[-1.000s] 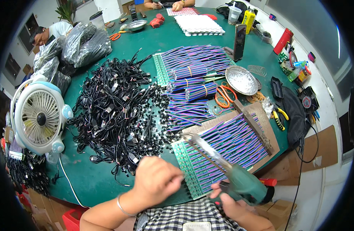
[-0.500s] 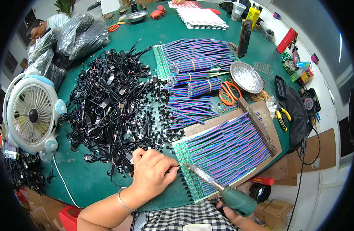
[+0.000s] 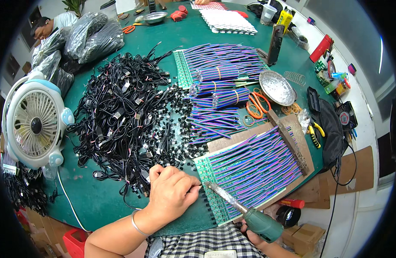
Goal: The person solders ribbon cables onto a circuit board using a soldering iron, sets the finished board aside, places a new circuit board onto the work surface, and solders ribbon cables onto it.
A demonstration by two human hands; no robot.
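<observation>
My left hand [image 3: 172, 189] is closed in a pinch at the left edge of a green circuit board panel [image 3: 211, 189]; the small thing between thumb and finger is too hidden to name. My right hand [image 3: 255, 239], partly covered by the tool, grips a green-handled soldering iron [image 3: 263, 224]. Its metal tip points left over the panel's edge, close to my left fingertips. Rows of blue, purple and black wires [image 3: 254, 165] run rightward from the panel, under a metal bar [image 3: 288, 144]. Small black connectors [image 3: 210, 211] line the panel's lower left edge.
Left of the panel lies a heap of black cables [image 3: 116, 112], beside a white fan [image 3: 35, 124]. Bundled wires [image 3: 226, 98], orange scissors [image 3: 259, 105], a round metal dish [image 3: 276, 87] and yellow-handled pliers [image 3: 316, 135] lie beyond. A person [image 3: 56, 26] sits behind grey plastic bags [image 3: 92, 38].
The view has shifted slightly. My left hand stays pinched at the panel's edge, and the soldering iron stays beside it in nearly the same place.
</observation>
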